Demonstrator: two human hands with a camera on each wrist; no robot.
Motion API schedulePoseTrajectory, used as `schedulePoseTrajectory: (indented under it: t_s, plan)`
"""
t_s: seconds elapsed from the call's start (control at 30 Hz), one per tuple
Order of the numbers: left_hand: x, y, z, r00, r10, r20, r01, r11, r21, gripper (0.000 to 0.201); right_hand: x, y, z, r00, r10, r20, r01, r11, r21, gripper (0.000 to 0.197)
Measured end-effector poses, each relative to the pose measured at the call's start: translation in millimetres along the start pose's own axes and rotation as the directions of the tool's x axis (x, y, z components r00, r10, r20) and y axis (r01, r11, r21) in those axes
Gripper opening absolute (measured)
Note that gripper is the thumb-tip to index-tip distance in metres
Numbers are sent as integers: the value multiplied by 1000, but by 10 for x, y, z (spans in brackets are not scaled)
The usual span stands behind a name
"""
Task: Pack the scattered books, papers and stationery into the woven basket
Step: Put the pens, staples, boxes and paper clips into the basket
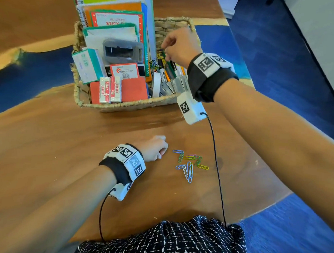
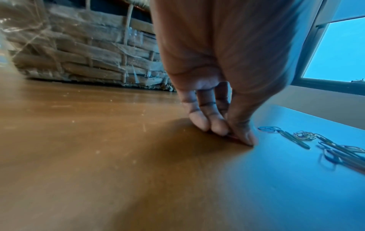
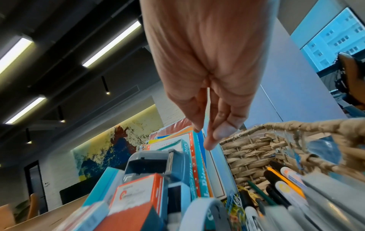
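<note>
The woven basket [image 1: 124, 105] [image 2: 88, 59] [image 3: 296, 125] stands on the wooden table, packed with upright books [image 1: 114, 17], boxes, erasers [image 1: 110, 89] and pens [image 1: 171, 72] [image 3: 280, 179]. Several coloured paper clips [image 1: 189, 164] [image 2: 326, 148] lie loose on the table in front of it. My left hand [image 1: 161, 153] [image 2: 237, 137] rests on the table just left of them, fingertips pinching a red paper clip [image 2: 234, 138] against the wood. My right hand [image 1: 165, 50] [image 3: 211, 140] hovers over the basket's right side, fingers pointing down and together, with nothing seen between them.
More paper clips [image 1: 155, 64] [image 3: 235, 203] lie inside the basket beside the pens. A black cable [image 1: 218, 167] runs from my right wrist across the table past the loose clips. The table's [image 1: 64, 150] edge curves at lower right, with blue carpet [image 1: 292, 229] beyond.
</note>
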State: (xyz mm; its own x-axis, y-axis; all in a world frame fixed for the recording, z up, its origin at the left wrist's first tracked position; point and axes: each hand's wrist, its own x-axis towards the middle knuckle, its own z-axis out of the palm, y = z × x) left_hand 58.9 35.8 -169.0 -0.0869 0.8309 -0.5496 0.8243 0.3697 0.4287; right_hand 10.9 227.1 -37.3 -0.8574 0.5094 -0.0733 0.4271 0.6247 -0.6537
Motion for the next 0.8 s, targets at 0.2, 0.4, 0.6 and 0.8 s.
schedulePoseTrajectory:
  t_s: [0.2, 0.4, 0.6, 0.8]
  plan:
    - [8, 40, -311, 992, -40, -117, 21, 987, -160, 30, -429, 234, 16, 997, 30, -70, -24, 996, 82, 29]
    - [-53, 241, -1249, 895, -64, -441, -1, 989, -146, 3, -921, 606, 128, 969, 193, -153, -149, 954, 260, 13]
    - [112, 214, -1984, 691, -146, -708, 18, 983, -185, 10, -1391, 913, 504, 965, 233, 123, -244, 966, 80, 16]
    - [259, -50, -2214, 704, -278, -654, 269, 956, -117, 24, -1706, 1057, 685, 904, 318, 285, -330, 944, -7, 17]
